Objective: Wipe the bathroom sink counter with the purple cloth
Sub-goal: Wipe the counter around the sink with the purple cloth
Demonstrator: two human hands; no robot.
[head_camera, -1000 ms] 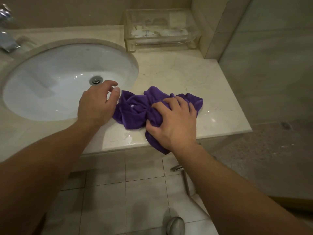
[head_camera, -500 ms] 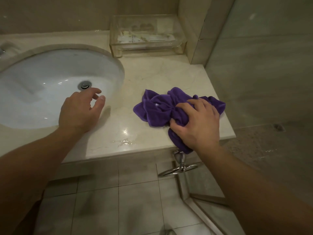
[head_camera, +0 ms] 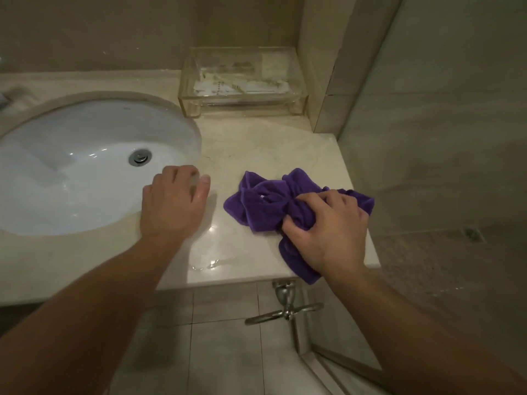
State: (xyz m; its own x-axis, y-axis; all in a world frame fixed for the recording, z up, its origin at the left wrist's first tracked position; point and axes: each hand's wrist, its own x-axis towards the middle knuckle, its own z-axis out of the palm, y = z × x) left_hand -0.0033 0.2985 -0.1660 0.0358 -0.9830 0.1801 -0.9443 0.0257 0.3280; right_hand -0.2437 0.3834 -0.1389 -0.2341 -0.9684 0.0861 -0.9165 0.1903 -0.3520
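At the far left, the white oval sink basin (head_camera: 85, 172) is set into the beige marble bench (head_camera: 256, 146), with its metal drain (head_camera: 140, 157) toward the 3 o'clock side of the bowl. Your left hand (head_camera: 174, 206) rests palm down on the rim at the basin's 4 o'clock edge; its fingers (head_camera: 182, 178) are loosely bent and released, holding nothing, and the thumb points toward 1 o'clock. Just at 5 o'clock of that hand, a small puddle of water (head_camera: 208, 262) glints on the bench near the front edge. At 12 o'clock of the hand, against the back wall, stands a clear acrylic tray (head_camera: 242, 81) holding pale papers or packets that are too blurred to identify. Further right, the purple cloth (head_camera: 262, 203) lies bunched on the bench near its right front corner, well apart from your left hand, with one fold hanging over the front edge. Your right hand (head_camera: 330, 229) sits on the cloth's 4 o'clock portion, fingers (head_camera: 313, 199) curled and grasping a gathered wad of the fabric, thumb tucked into the folds. Below the bench, at 6 o'clock of the cloth, a chrome valve with a handle (head_camera: 285, 306) projects above the tiled floor (head_camera: 222, 352). At the far right stands the tiled shower wall (head_camera: 442, 109).
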